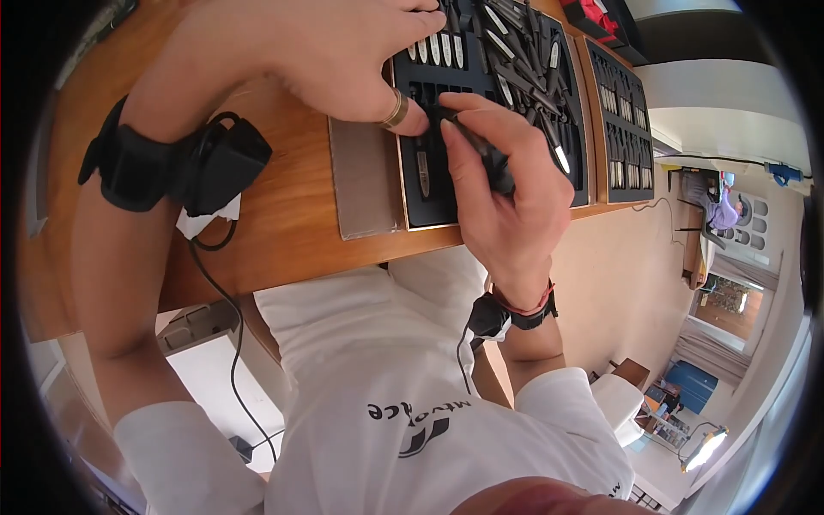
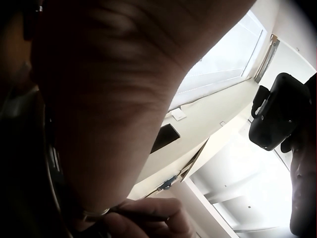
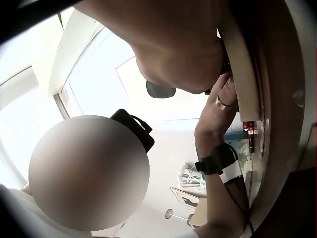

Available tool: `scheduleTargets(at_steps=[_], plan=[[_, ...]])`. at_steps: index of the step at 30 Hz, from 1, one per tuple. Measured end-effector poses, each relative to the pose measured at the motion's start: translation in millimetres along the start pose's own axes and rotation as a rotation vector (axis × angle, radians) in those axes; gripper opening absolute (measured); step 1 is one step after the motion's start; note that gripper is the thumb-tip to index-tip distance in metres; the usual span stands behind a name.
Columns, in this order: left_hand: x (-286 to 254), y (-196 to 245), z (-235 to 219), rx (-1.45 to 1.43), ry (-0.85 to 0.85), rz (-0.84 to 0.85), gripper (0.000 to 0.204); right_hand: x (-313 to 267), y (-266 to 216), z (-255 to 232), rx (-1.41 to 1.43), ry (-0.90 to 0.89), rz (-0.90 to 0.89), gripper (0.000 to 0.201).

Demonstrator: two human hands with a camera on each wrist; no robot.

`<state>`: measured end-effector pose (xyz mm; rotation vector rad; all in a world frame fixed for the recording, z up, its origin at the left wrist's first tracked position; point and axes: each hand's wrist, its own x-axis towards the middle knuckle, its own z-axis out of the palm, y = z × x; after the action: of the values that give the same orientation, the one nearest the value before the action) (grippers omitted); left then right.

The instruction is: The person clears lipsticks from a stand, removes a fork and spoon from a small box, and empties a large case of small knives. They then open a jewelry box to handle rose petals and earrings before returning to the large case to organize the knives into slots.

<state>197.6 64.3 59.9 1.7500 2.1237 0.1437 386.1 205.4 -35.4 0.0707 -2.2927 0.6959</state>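
Note:
My left hand [image 1: 343, 73] lies across the black tray [image 1: 438, 213] with its fingers spread, and its ringed thumb reaches down to the slots. My right hand [image 1: 519, 193] pinches a dark, slim stick-like tool [image 1: 473, 142] between thumb and fingers, close over the slots; its far end is hidden. Beside the left thumb, one dark slim piece [image 1: 422, 174] lies in a slot. Under the left fingers runs a row of dark pieces with silver ends [image 1: 435, 51]. A loose pile of similar pieces [image 1: 525, 73] fills the tray's other side.
A second tray [image 1: 614, 196] of similar pieces in rows stands beside the first. Beyond it is a dark box with red contents [image 1: 596, 15]. A grey-brown flap [image 1: 365, 184] extends toward the left forearm. Cables hang from both wrist cameras, and the wooden table's edge [image 1: 300, 266] runs along the body.

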Motion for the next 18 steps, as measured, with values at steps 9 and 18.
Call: scheduleTargets(at_steps=[9,18], plan=[[8.6,-13.5,6.8,-0.08,-0.08,0.006,0.087,3.8,1.2,-2.6,-0.02,-0.096,-0.07,0.027],[24.4,-30.7,55.3,0.108,0.344,0.021,0.072,8.8,-20.8,-32.0,-0.239,-0.457,0.0,0.043]])
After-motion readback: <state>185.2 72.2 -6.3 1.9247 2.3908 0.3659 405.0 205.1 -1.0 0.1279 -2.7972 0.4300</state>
